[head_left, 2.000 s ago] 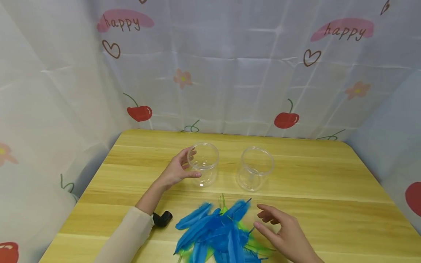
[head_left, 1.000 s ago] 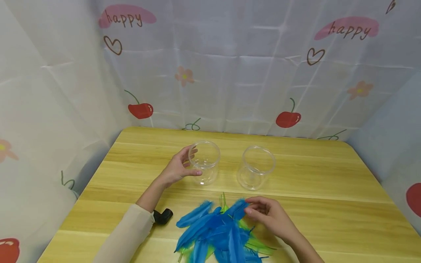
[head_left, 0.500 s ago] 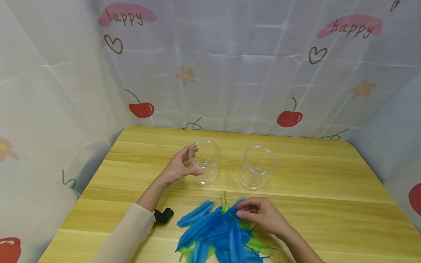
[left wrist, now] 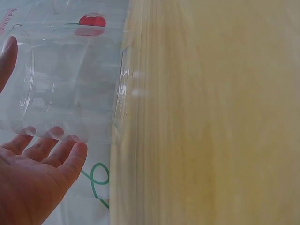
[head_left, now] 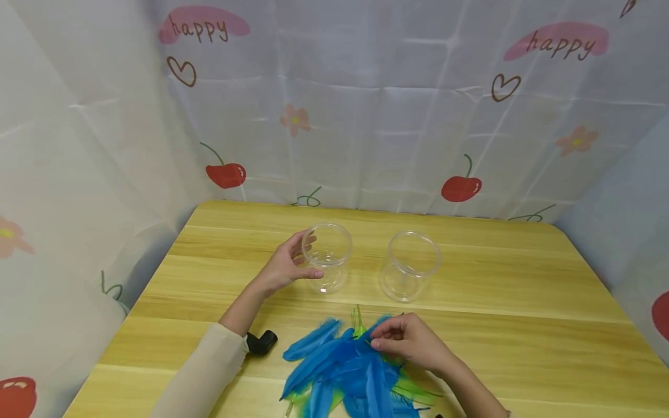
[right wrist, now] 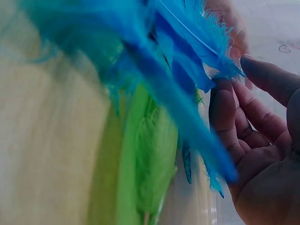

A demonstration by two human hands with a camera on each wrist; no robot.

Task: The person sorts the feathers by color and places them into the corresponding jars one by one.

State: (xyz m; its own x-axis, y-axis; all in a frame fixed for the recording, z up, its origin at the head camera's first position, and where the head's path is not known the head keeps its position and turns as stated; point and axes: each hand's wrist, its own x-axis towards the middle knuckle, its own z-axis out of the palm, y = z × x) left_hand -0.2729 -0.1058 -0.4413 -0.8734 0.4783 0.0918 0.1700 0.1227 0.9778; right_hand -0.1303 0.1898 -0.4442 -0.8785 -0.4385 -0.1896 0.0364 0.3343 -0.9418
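A heap of blue feathers (head_left: 334, 371) is laid on the surface (head_left: 522, 302), about midway between its left and right edges and well apart from the far edge. Green feathers (head_left: 415, 391) are partly covered by the blue ones, and their quills are seen at the heap's far and right sides.

The heap's upper right is touched by the right hand (head_left: 415, 345), whose fingers are bent toward the thumb. In the right wrist view a blue feather's tip is framed between thumb and forefinger; whether it is firmly pinched cannot be told.

Beyond the heap, toward the far edge, two clear cups are stood upright, side by side and apart. The left cup (head_left: 330, 280) is held by the left hand (head_left: 282, 268), with slightly spread fingers curved round its far side and the thumb laid along its near side. The right cup (head_left: 406, 281) is touched by neither hand.

A black angular object (head_left: 263, 343) is seen beside the pale left sleeve (head_left: 201, 371). Past the far edge, a white curtain (head_left: 366, 133) is printed with cherries, flowers and hearts.
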